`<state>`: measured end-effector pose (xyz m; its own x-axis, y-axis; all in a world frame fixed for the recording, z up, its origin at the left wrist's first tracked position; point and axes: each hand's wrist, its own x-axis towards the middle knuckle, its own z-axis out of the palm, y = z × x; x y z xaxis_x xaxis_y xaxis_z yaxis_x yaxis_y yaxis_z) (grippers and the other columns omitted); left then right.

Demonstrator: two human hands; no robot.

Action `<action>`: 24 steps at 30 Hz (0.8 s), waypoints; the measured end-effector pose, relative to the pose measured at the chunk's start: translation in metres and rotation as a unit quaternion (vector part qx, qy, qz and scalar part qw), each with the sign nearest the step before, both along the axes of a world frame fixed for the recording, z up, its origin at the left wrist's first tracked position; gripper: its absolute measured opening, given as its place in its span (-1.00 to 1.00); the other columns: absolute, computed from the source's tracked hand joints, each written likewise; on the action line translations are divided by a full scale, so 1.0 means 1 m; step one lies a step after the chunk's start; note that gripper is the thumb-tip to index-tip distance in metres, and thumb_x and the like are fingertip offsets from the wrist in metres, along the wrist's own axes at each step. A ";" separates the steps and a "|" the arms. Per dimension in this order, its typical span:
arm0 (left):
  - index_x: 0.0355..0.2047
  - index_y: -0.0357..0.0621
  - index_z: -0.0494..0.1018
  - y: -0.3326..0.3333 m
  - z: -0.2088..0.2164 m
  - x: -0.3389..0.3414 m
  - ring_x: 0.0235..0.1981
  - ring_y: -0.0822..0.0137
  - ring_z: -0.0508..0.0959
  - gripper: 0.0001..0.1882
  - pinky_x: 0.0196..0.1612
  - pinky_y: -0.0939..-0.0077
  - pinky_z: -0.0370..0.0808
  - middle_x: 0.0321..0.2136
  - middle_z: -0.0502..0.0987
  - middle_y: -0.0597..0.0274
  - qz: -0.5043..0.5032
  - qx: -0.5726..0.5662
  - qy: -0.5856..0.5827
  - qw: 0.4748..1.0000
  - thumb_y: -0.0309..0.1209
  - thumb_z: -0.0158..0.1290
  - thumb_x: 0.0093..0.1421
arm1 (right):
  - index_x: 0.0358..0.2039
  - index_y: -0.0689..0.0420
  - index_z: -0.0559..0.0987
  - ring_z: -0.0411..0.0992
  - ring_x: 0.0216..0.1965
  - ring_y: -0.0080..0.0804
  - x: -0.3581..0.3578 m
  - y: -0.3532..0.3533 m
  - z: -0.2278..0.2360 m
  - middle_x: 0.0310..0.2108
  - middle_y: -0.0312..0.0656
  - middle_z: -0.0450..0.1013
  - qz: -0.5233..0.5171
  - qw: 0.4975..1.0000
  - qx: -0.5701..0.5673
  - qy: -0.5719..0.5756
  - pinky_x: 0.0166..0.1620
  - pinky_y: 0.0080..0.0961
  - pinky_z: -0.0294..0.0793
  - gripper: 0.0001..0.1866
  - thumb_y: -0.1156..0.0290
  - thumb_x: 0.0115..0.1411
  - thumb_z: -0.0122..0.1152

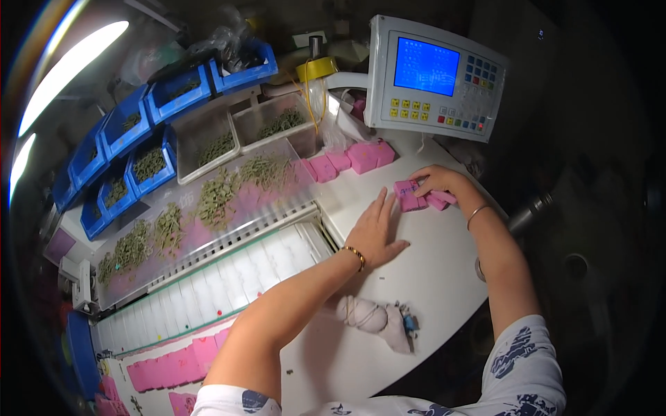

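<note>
My right hand point(442, 182) curls over a small cluster of pink blocks point(408, 197) on the white tabletop, its fingers pressed on the nearest one. A few smaller pink pieces lie under and beside these fingers. My left hand point(375, 234) is palm-down just left of the cluster, fingers stretched and thumb apart, holding nothing. Behind both hands stands a row of more pink blocks point(368, 157). Closer to me on the table lies a pale bundle point(365, 314) wound with a cord or band, with small bits at its end.
A machine bed with white slots point(229, 284) runs along the left, below a tray with grey-green heaps point(218, 197). Blue bins point(128, 132) and clear tubs point(206, 147) stand behind. A control panel with a blue screen point(424, 66) overhangs the back. More pink blocks point(166, 367) lie front left.
</note>
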<state>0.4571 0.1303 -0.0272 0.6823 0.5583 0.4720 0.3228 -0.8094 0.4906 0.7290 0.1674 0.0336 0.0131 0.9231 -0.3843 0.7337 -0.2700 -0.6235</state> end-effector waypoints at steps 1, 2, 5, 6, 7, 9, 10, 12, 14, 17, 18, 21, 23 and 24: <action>0.31 -0.19 -0.09 -0.001 0.001 0.002 0.19 -0.16 0.21 0.07 0.25 0.19 0.18 0.24 0.10 -0.21 -0.005 -0.003 0.000 1.000 -0.03 0.26 -0.06 | 0.00 0.01 0.57 0.47 -0.17 -0.43 -0.009 -0.013 -0.002 -0.15 -0.16 0.53 -0.005 1.000 -0.003 0.000 -0.08 -0.54 0.45 -0.40 0.34 -0.16 0.46; 0.31 -0.22 -0.10 -0.002 0.003 0.001 0.20 -0.14 0.19 0.11 0.26 0.20 0.17 0.23 0.11 -0.20 -0.007 -0.054 0.027 0.998 -0.02 0.28 -0.10 | -0.01 0.01 0.57 0.47 -0.16 -0.43 -0.023 -0.023 -0.005 -0.16 -0.16 0.53 -0.014 1.000 0.008 -0.020 -0.08 -0.54 0.45 -0.38 0.32 -0.18 0.48; 0.26 -0.24 0.02 -0.019 -0.001 -0.004 0.19 -0.10 0.20 0.13 0.24 0.19 0.20 0.19 0.18 -0.17 -0.005 -0.082 0.019 0.996 0.01 0.34 -0.21 | -0.02 0.00 0.58 0.48 -0.14 -0.41 -0.061 -0.054 -0.008 -0.15 -0.15 0.54 -0.046 0.996 0.033 -0.064 -0.07 -0.54 0.46 -0.35 0.23 -0.23 0.52; 0.22 -0.22 0.10 -0.025 0.002 -0.007 0.17 -0.10 0.23 0.05 0.23 0.19 0.21 0.17 0.20 -0.14 0.011 -0.066 0.042 0.997 -0.03 0.35 -0.20 | -0.02 -0.05 0.59 0.48 -0.10 -0.33 -0.069 -0.065 -0.009 -0.12 -0.15 0.54 -0.053 0.993 0.044 -0.094 0.00 -0.45 0.41 -0.33 0.13 -0.25 0.49; 0.18 -0.20 0.18 -0.031 0.005 -0.011 0.15 -0.10 0.25 -0.03 0.21 0.19 0.23 0.15 0.22 -0.11 0.027 -0.050 0.066 0.996 -0.08 0.37 -0.19 | -0.02 -0.09 0.59 0.48 -0.07 -0.26 -0.076 -0.073 -0.010 -0.10 -0.16 0.54 -0.060 0.989 0.054 -0.123 0.08 -0.37 0.37 -0.30 0.03 -0.27 0.46; 0.12 -0.20 0.24 -0.035 0.012 -0.024 0.14 -0.10 0.25 -0.09 0.20 0.19 0.26 0.13 0.24 -0.11 0.023 -0.068 0.071 0.995 -0.13 0.38 -0.21 | -0.02 -0.15 0.59 0.43 0.01 -0.13 -0.092 -0.086 -0.013 -0.07 -0.18 0.53 -0.050 0.988 0.047 -0.138 0.15 -0.29 0.30 -0.30 -0.04 -0.28 0.42; 0.07 -0.20 0.30 -0.036 0.015 -0.035 0.13 -0.11 0.26 -0.16 0.18 0.19 0.28 0.10 0.26 -0.11 0.028 -0.083 0.076 0.993 -0.17 0.39 -0.23 | -0.02 -0.16 0.59 0.41 0.02 -0.09 -0.106 -0.091 -0.014 -0.06 -0.20 0.53 -0.041 0.984 0.053 -0.163 0.15 -0.29 0.30 -0.30 -0.04 -0.28 0.43; 0.02 -0.20 0.32 -0.037 0.015 -0.053 0.11 -0.11 0.27 -0.20 0.15 0.20 0.32 0.07 0.28 -0.10 0.021 -0.048 0.075 0.996 -0.20 0.38 -0.23 | -0.03 -0.18 0.59 0.31 0.08 0.01 -0.137 -0.106 -0.003 -0.02 -0.18 0.49 -0.034 0.982 0.042 -0.181 0.19 -0.16 0.27 -0.30 -0.06 -0.29 0.43; -0.02 -0.20 0.34 -0.036 0.018 -0.070 0.10 -0.10 0.29 -0.24 0.12 0.21 0.35 0.05 0.30 -0.09 0.014 -0.010 0.074 0.997 -0.23 0.38 -0.24 | -0.05 -0.18 0.59 0.30 0.10 -0.01 -0.162 -0.116 -0.004 -0.01 -0.16 0.48 -0.049 0.977 0.054 -0.203 0.19 -0.09 0.25 -0.32 -0.06 -0.28 0.43; -0.11 -0.20 0.36 -0.042 0.031 -0.082 0.04 -0.08 0.34 -0.29 0.05 0.23 0.41 -0.03 0.35 -0.06 -0.044 -0.078 0.116 0.989 -0.22 0.39 -0.28 | -0.04 -0.12 0.54 0.29 0.11 -0.05 -0.182 -0.133 0.002 0.04 -0.13 0.40 -0.053 0.966 0.049 -0.247 0.14 -0.22 0.31 -0.34 -0.09 -0.18 0.39; -0.14 -0.20 0.37 -0.048 0.035 -0.085 0.01 -0.06 0.36 -0.29 0.02 0.24 0.42 -0.07 0.36 -0.06 -0.034 -0.079 0.149 0.985 -0.20 0.40 -0.30 | -0.02 -0.06 0.52 0.30 0.10 -0.04 -0.183 -0.137 -0.003 0.05 -0.09 0.38 -0.079 0.970 0.079 -0.218 0.14 -0.24 0.31 -0.34 -0.08 -0.14 0.38; -0.17 -0.22 0.38 -0.069 0.047 -0.091 -0.02 -0.03 0.38 -0.27 0.00 0.24 0.44 -0.13 0.38 -0.06 0.000 -0.071 0.194 0.978 -0.12 0.42 -0.32 | 0.03 0.04 0.45 0.27 0.13 -0.03 -0.166 -0.135 -0.013 0.10 -0.01 0.29 -0.115 0.978 0.117 -0.126 0.17 -0.24 0.28 -0.25 -0.10 -0.13 0.39; -0.18 -0.24 0.39 -0.079 0.048 -0.095 -0.03 -0.03 0.39 -0.24 0.00 0.24 0.44 -0.15 0.37 -0.07 0.025 -0.065 0.208 0.976 -0.06 0.42 -0.33 | 0.07 0.09 0.41 0.23 0.16 -0.03 -0.156 -0.140 -0.009 0.14 0.03 0.23 -0.123 0.983 0.122 -0.062 0.20 -0.23 0.25 -0.17 -0.13 -0.14 0.39; -0.18 -0.28 0.38 -0.084 0.048 -0.097 -0.03 -0.02 0.38 -0.20 0.01 0.25 0.43 -0.15 0.37 -0.08 0.042 -0.063 0.221 0.972 0.01 0.40 -0.32 | 0.08 0.12 0.40 0.24 0.16 -0.04 -0.152 -0.146 -0.002 0.14 0.05 0.22 -0.099 0.982 0.153 -0.047 0.18 -0.30 0.27 -0.16 -0.13 -0.14 0.40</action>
